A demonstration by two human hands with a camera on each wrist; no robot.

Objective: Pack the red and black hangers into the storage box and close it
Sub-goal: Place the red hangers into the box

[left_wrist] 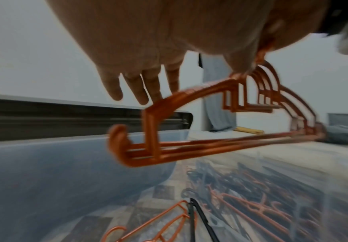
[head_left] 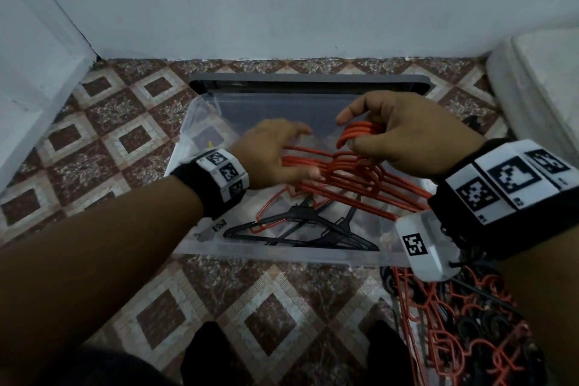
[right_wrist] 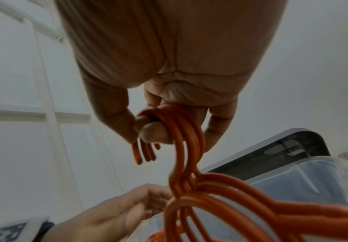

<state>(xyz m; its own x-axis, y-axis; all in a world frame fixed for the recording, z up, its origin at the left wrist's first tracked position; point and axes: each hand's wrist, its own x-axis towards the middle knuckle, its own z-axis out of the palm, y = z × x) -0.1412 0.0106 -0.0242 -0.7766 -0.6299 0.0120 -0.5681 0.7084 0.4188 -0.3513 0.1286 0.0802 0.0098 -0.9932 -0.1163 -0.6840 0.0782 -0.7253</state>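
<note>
A clear storage box (head_left: 282,255) stands open on the tiled floor, its grey lid (head_left: 313,78) propped behind it against the wall. Inside lie black hangers (head_left: 300,229) and one red hanger (head_left: 269,207). Above the box my right hand (head_left: 349,133) pinches the hooks (right_wrist: 181,131) of a bunch of red hangers (head_left: 344,175). My left hand (head_left: 308,150) touches the bunch's left shoulders with straight fingers (left_wrist: 115,88) and its thumb on top. The bunch (left_wrist: 189,147) hangs over the box wall (left_wrist: 44,163).
A tangled pile of red and black hangers (head_left: 454,338) lies on the floor right of the box, under my right wrist. A white padded object (head_left: 539,88) stands at the far right and a white door frame (head_left: 40,56) at the left. My feet (head_left: 206,354) are near the bottom edge.
</note>
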